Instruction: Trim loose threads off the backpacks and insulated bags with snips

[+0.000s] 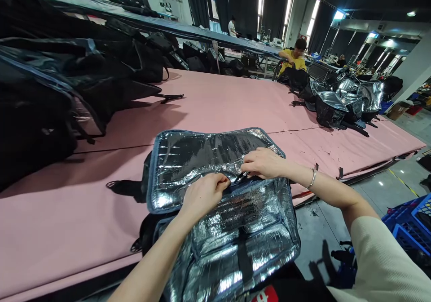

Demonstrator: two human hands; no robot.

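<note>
An insulated bag (235,212) with a shiny silver lining and dark blue edge binding lies opened up at the table's front edge. Its lid (188,153) is folded back flat, and a black strap (244,259) runs across the lower part of the lining. My left hand (205,194) has thumb and forefinger pinched together at the seam between lid and body. Just right of it, my right hand (264,162) is closed with curled fingers over the same seam. A thin dark item (240,176) shows at its fingertips, too small to name.
A pink-covered table (215,97) carries black bags (33,108) on the left and a pile of silver-lined bags (346,97) at the far right. Behind that pile is a person in yellow (292,60). Blue crates (411,225) stand on the floor to the right.
</note>
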